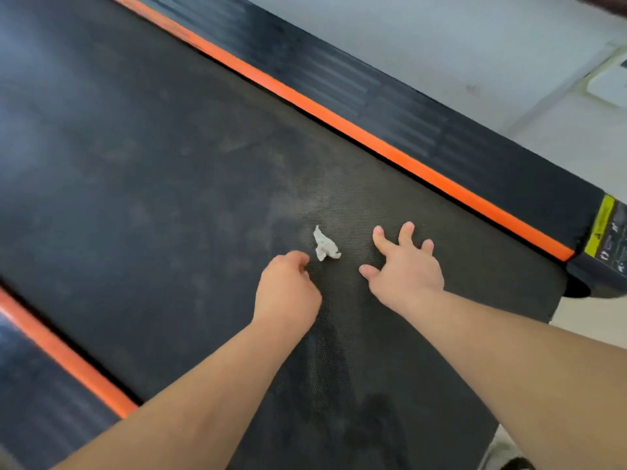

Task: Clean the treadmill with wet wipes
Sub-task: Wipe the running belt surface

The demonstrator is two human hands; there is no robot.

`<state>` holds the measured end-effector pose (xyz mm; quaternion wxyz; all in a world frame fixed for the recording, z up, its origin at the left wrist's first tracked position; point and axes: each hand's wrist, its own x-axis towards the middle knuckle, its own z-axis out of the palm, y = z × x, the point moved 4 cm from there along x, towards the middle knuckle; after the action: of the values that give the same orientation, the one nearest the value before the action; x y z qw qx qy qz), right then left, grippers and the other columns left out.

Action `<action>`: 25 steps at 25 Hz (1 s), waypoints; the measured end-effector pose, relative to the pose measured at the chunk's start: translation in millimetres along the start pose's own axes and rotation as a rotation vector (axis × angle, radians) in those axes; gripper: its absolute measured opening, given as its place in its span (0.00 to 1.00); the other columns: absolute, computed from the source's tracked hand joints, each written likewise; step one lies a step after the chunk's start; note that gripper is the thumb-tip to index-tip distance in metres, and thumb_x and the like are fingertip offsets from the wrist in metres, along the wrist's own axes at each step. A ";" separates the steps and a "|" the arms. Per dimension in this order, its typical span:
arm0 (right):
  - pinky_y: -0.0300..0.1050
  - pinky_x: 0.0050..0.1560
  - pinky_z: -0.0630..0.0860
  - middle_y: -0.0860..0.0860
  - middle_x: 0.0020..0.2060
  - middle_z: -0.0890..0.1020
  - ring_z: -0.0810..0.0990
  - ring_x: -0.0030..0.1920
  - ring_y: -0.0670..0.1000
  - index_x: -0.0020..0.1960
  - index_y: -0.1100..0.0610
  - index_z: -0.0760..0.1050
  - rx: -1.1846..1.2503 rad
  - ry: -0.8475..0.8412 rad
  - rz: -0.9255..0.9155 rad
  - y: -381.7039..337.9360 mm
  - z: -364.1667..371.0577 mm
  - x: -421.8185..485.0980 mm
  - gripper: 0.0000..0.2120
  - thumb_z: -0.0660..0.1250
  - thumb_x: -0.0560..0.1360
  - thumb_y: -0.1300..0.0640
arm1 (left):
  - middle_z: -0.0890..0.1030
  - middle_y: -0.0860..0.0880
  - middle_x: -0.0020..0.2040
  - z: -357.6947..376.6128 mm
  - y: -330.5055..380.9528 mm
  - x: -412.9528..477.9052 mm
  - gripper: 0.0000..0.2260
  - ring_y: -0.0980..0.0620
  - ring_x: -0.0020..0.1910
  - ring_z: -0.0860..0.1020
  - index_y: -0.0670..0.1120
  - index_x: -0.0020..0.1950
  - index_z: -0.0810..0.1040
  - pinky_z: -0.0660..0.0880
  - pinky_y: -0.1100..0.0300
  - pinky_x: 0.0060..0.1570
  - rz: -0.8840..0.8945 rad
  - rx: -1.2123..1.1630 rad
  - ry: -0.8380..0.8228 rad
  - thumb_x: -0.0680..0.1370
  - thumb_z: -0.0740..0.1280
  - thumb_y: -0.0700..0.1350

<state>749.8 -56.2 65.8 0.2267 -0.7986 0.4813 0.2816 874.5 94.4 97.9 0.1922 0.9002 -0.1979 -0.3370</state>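
Note:
A small crumpled white wet wipe (325,245) lies on the black treadmill belt (169,181), which shows dusty grey smears around it. My left hand (288,290) hovers just left of and below the wipe with its fingers curled in, holding nothing that I can see. My right hand (405,266) rests on the belt to the right of the wipe, fingers spread and straight. Neither hand touches the wipe.
Orange strips (339,120) run along both sides of the belt, with black ribbed side rails (390,93) outside them. A yellow warning label (600,225) sits at the right rear corner. Pale floor (475,45) lies beyond the right rail.

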 end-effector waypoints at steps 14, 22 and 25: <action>0.48 0.47 0.66 0.52 0.63 0.75 0.77 0.59 0.57 0.71 0.54 0.68 -0.537 0.239 -0.854 -61.3 -0.3 -16.1 0.16 0.56 0.85 0.51 | 0.30 0.53 0.80 52.8 -49.9 -61.2 0.53 0.50 0.80 0.33 0.49 0.82 0.36 0.60 0.44 0.78 -0.124 0.328 -0.142 0.75 0.73 0.60; 0.45 0.40 0.72 0.47 0.43 0.85 0.81 0.46 0.55 0.55 0.44 0.84 -0.333 0.377 -0.841 -67.4 -4.9 -2.0 0.14 0.59 0.83 0.48 | 0.33 0.52 0.82 54.0 -47.4 -62.2 0.55 0.49 0.81 0.36 0.47 0.83 0.38 0.67 0.42 0.74 -0.142 0.369 -0.123 0.73 0.75 0.60; 0.46 0.40 0.74 0.47 0.43 0.82 0.80 0.47 0.54 0.50 0.49 0.82 -0.258 0.501 -1.055 -101.6 -20.0 2.8 0.14 0.59 0.84 0.48 | 0.39 0.52 0.83 52.0 -43.9 -56.9 0.56 0.50 0.82 0.43 0.47 0.83 0.46 0.71 0.42 0.70 -0.154 0.414 -0.098 0.68 0.79 0.60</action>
<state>846.5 -26.6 88.0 0.1167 -0.9929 0.0206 -0.0097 809.5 148.2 70.7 -0.0329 0.9155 -0.2026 -0.3460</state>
